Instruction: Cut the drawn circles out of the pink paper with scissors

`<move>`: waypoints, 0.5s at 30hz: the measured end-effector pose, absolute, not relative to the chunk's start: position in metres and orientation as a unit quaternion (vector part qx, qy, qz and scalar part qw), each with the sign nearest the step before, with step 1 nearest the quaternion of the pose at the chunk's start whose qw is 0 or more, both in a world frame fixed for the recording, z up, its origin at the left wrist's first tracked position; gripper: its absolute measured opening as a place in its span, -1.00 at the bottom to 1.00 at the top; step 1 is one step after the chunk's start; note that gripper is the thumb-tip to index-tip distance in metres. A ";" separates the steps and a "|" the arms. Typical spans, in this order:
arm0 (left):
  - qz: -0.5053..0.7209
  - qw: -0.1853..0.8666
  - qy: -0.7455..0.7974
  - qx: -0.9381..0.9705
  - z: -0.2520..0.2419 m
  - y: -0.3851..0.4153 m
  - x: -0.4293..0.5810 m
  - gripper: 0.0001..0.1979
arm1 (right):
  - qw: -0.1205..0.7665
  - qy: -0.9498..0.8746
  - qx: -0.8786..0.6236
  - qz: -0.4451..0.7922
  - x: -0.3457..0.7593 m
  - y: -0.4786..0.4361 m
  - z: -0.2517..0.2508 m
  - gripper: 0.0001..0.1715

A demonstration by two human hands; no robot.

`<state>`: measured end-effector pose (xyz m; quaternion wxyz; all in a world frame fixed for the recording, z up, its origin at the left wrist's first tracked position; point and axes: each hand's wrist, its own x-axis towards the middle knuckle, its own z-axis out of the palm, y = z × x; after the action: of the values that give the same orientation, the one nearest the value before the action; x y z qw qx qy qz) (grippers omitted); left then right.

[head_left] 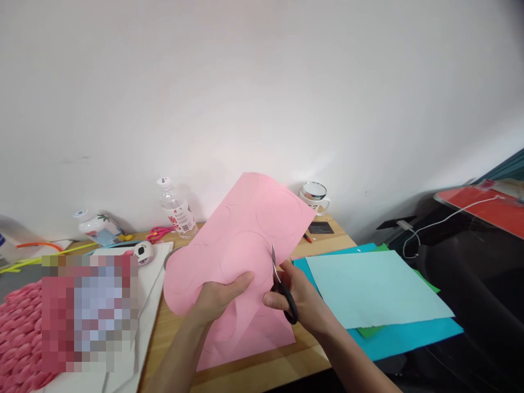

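Observation:
My left hand (pixel 223 297) grips a large sheet of pink paper (pixel 241 213) from its near side, the thumb pressed on top and the other fingers hidden beneath. Several circle outlines are drawn on this sheet. Black-handled scissors (pixel 289 300) are held in my right hand (pixel 301 295), their blades pointing away along the curved line of one circle, where the paper is partly cut. The lower part of the sheet bends and hangs loose. Another flat pink area (pixel 262 341) shows below, close to the table's front; whether it is a separate sheet I cannot tell.
Light blue paper (pixel 376 289) lies over blue and green sheets at right. A white mug (pixel 314 197), a plastic bottle (pixel 177 210), pink scissors (pixel 159 234) and a white jar (pixel 96 226) stand or lie along the wall. Pink knitted material (pixel 20 333) is at left on the wooden table (pixel 161 333).

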<state>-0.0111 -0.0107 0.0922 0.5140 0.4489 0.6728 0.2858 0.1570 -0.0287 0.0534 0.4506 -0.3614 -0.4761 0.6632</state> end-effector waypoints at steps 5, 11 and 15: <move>0.278 0.523 0.664 0.457 0.095 -0.009 -0.010 -0.71 | 0.463 -0.476 -0.357 0.657 0.158 -0.029 0.049 -0.41; 0.273 0.532 0.661 0.453 0.096 -0.009 -0.009 -0.76 | 0.460 -0.473 -0.370 0.655 0.156 -0.029 0.048 -0.37; 0.291 0.521 0.662 0.453 0.100 -0.010 -0.006 -0.80 | 0.458 -0.481 -0.378 0.645 0.158 -0.029 0.047 -0.32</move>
<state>-0.0063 -0.0097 0.1000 0.5214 0.4531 0.6618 0.2913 0.1580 -0.0291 0.0470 0.4582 -0.3784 -0.4809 0.6447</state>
